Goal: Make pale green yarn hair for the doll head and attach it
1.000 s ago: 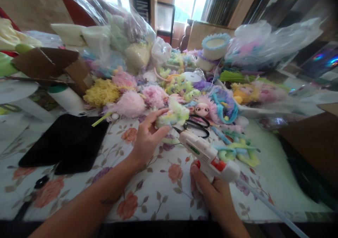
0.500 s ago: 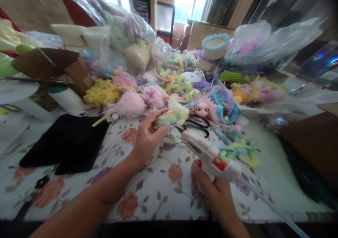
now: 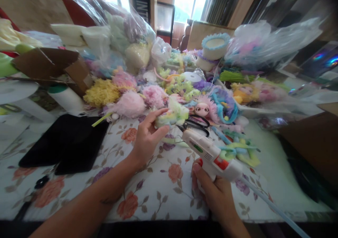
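Note:
Between the thumb and fingers of my left hand [image 3: 146, 139] is a small fluffy piece [image 3: 173, 116] in pale yellow, green and white; its exact kind I cannot make out. My right hand [image 3: 211, 188] grips a white glue gun [image 3: 203, 148] by its handle, a finger at the red trigger. A long glue stick [image 3: 271, 202] runs out of the gun's back end. The dark nozzle points at the fluffy piece, close to my left thumb. Behind the gun lie black-handled scissors [image 3: 199, 121], partly covered by it. A doll head [image 3: 202, 109] with pink hair sits just beyond.
Pink pompoms [image 3: 130, 104] and a yellow fluffy bundle [image 3: 101, 93] are heaped at the back. Two black flat objects [image 3: 76, 139] lie at the left on the flowered tablecloth [image 3: 174, 192]. Pastel twisted stems [image 3: 241, 148] lie right of the gun. A cardboard box [image 3: 311, 143] stands far right.
The glue gun has shifted very slightly to the right, its nozzle a little farther from my left thumb. My left hand and the fluffy piece stay in place.

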A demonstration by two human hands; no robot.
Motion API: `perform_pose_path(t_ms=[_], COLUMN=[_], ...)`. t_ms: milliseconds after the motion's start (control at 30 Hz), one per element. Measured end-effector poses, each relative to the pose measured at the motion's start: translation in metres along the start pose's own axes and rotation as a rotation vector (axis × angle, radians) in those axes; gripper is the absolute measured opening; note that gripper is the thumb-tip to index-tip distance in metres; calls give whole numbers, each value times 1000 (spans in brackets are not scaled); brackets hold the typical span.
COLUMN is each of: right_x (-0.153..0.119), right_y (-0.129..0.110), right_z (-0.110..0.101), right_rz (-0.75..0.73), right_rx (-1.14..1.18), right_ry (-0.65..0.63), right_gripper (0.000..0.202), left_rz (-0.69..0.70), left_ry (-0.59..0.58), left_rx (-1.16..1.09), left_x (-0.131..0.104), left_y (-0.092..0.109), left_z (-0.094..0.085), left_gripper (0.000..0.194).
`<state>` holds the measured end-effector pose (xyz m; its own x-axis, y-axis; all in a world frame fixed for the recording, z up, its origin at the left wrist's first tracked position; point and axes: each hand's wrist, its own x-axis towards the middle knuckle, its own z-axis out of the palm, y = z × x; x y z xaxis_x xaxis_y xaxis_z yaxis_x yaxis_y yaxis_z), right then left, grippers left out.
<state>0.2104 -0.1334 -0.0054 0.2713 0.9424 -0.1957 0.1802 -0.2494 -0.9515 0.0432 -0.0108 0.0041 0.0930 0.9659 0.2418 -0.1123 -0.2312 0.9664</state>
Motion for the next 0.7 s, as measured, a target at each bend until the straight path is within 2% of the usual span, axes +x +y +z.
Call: perform_pose_path(t_ms=[200, 700], right_x=[0, 1], right_y=[0, -1], right_z=[1, -1], right_rz=[33, -25], right_rx=[15, -16], right_ry=[30, 52], right_gripper=[39, 34], left_rz=[3, -3], left_ry=[0, 27], left_rx=[44, 34], left_x=[0, 1], left_y=[2, 1], left_z=[0, 0], left_gripper=[43, 44])
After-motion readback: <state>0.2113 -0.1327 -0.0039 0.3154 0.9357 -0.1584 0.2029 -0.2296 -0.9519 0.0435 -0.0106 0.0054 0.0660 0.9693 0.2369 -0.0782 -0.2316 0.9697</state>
